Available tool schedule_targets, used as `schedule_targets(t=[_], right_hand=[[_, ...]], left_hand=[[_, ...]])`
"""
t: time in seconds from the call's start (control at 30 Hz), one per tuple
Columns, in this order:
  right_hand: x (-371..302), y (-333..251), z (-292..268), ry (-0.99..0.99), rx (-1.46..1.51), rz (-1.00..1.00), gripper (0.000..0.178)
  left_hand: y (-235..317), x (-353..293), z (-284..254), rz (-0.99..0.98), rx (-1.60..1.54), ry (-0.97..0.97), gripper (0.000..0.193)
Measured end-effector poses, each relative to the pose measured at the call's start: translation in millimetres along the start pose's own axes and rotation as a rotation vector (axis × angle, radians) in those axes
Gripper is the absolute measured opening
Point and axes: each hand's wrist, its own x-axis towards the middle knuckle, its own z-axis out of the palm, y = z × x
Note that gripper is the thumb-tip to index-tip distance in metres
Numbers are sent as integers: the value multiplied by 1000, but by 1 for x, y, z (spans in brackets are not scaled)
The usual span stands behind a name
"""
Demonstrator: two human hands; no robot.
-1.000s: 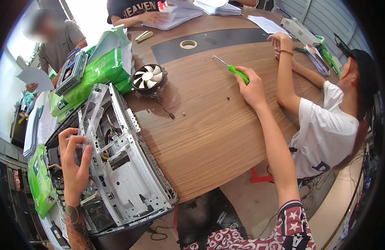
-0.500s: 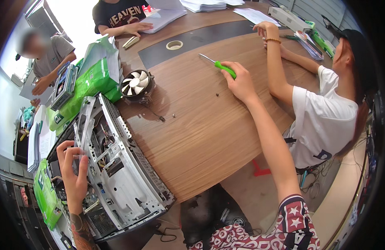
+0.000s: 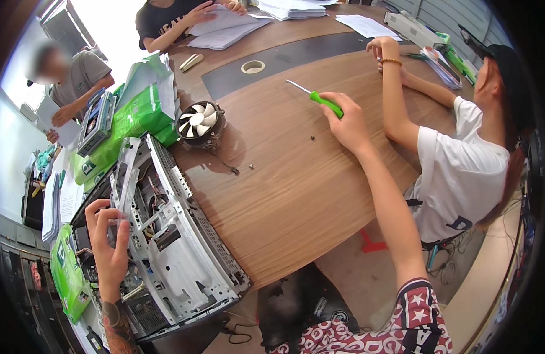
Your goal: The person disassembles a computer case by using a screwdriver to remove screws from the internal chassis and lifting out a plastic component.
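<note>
An opened computer case (image 3: 184, 265) lies at the left, its metal frame and inner parts exposed. Above its left part, my left hand (image 3: 109, 248) curls its fingers and thumb round the lower end of a pale see-through strip (image 3: 126, 177); the exact contact is partly unclear. My right hand (image 3: 346, 125) is closed round the green handle of a screwdriver (image 3: 327, 104), whose metal shaft points up and left over the table. Between the case and the screwdriver sits a cooling fan (image 3: 198, 121) with white blades and a short cable. Small screws (image 3: 251, 166) lie on the wood.
Green packages (image 3: 145, 112) and a metal drive (image 3: 96, 124) stand beyond the case. A tape roll (image 3: 252, 67) rests on the table's dark strip. A co-worker (image 3: 461, 171) in white sits at the right, forearms on the table (image 3: 272, 218). Two more people are across, handling papers.
My hands keep nearly the same pose, while the whole view shifts slightly. The person at the far side has raised a hand from the papers.
</note>
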Motion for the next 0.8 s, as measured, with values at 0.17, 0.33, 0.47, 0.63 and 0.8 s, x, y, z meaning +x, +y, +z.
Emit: schedule_targets(t=[0.17, 0.33, 0.47, 0.63, 0.8], right_hand=[[-5, -15, -13, -4, 15, -40, 19], [-9, -25, -22, -113, 112, -8, 16], [-11, -32, -22, -133, 216, -13, 16], [-9, -22, -21, -82, 256, 56, 19], [-9, -19, -19, -48, 111, 24, 20]], left_hand=[[1, 0, 1, 13, 13, 4, 17], [-1, -1, 2, 37, 27, 9, 17], [-7, -1, 1, 85, 62, 13, 20], [-3, 0, 2, 58, 68, 7, 21], [-1, 0, 1, 57, 68, 10, 20]])
